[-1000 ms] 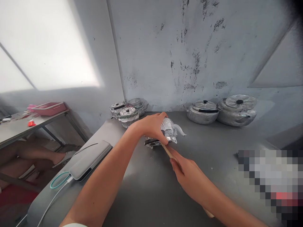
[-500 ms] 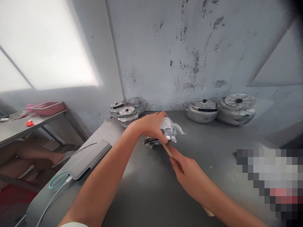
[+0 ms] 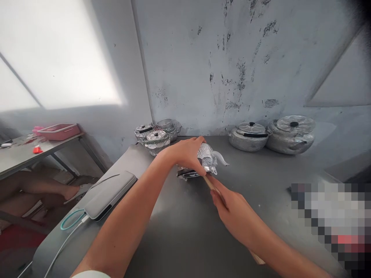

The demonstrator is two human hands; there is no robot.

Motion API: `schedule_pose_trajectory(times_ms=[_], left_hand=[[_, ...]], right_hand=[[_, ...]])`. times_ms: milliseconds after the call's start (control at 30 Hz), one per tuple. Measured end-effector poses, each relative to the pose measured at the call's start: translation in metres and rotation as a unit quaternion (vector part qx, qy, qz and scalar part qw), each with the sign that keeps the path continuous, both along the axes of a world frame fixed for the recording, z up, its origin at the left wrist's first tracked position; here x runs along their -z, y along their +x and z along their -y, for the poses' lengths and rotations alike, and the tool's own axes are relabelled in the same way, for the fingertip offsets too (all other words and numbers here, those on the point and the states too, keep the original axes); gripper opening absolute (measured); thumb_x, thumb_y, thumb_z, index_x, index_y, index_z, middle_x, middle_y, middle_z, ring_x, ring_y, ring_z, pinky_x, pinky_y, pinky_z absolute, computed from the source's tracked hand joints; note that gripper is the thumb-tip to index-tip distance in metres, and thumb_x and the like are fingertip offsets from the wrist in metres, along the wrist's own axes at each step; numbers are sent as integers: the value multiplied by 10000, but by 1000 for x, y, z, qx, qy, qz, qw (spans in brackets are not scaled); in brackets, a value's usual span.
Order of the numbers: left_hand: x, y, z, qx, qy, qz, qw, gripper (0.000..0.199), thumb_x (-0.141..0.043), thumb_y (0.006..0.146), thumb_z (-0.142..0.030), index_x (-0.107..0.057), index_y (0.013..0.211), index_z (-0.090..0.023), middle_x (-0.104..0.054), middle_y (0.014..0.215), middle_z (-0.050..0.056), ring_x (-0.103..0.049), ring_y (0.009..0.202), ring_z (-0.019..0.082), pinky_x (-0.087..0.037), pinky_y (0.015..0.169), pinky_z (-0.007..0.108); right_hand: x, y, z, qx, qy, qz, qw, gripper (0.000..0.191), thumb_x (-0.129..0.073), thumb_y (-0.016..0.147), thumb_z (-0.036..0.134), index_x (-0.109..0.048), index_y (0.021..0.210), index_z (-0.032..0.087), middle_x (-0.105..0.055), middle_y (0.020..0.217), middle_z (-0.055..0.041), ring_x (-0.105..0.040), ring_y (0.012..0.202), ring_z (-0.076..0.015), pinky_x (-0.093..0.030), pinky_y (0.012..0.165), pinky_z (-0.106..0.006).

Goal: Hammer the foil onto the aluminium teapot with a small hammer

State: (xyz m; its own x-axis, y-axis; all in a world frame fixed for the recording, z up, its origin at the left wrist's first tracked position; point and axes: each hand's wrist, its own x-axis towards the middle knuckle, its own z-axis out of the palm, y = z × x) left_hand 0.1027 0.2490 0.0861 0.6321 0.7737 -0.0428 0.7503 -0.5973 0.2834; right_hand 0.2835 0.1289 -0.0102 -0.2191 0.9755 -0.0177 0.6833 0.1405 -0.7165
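Observation:
In the head view my left hand (image 3: 188,153) is wrapped over a small embossed silver teapot (image 3: 209,155), which lies tipped on the table. Its curved spout points to the right, and a black handle shows under my wrist. A light wooden stick (image 3: 213,189) is gripped in my right hand (image 3: 233,208), its near end sticking out below my forearm. The stick's far end reaches the teapot beside my left thumb; what is at that tip is hidden.
Several metal pots (image 3: 156,139) stand at the back left of the grey table (image 3: 185,231). A lidded kettle (image 3: 249,141) and a larger one (image 3: 291,137) sit at the back right. A grey case (image 3: 111,195) with cables lies left. A person's leg (image 3: 49,185) shows beneath another table.
The wooden stick's far end and my right hand have shifted slightly right against the teapot. My left hand keeps its hold; the view has moved a little.

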Motion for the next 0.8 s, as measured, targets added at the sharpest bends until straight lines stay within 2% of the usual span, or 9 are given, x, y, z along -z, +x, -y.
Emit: schedule_pose_trajectory(times_ms=[167,367,467,600,700,800], left_hand=[[-1,0,1,2,-2,-4,1000,1037,-737,559,-604,-351,1457,-257,-505,1431,113,-567,1204,341,-535,784,364],[-1,0,3,-5,-3,5,1000,1048,-738,597,-578,-325,1509,-268,-366,1497,129,-565,1216,350,-548,796,349],[3,1,0,5,21,51,998,992,-722,662,-512,-307,1530,-274,-397,1485,119,-514,1285,334,-516,947,384],[13,3,-8,-3,71,99,993,799,-665,763,-519,-393,1471,-268,-429,1510,97,-403,1392,318,-382,1130,439],[17,1,-11,-9,67,97,993,900,-663,750,-661,-353,1507,-285,-379,1537,101,-330,1444,335,-347,1154,467],[18,-2,-11,-19,45,87,995,1018,-698,700,-694,-290,1550,-312,-331,1544,109,-358,1429,349,-424,1086,448]], right_hand=[[1,0,0,-5,1,4,1000,560,-277,1044,318,-269,1604,312,-359,658,74,-302,563,-137,-304,529,-231],[5,5,4,-10,14,17,1000,549,-299,1041,344,-305,1590,319,-421,660,61,-356,554,-146,-317,540,-239],[6,13,4,-8,29,17,999,541,-298,1042,364,-319,1582,331,-514,705,36,-441,578,-163,-358,565,-254],[7,21,1,4,27,10,1000,530,-298,1043,386,-341,1568,325,-573,728,17,-523,618,-192,-394,589,-280],[7,24,0,8,12,4,1000,531,-298,1043,400,-334,1567,318,-579,715,18,-531,623,-202,-398,583,-294],[7,25,-1,6,-4,-2,1000,516,-301,1043,407,-349,1552,336,-567,709,23,-532,622,-202,-390,576,-297]])
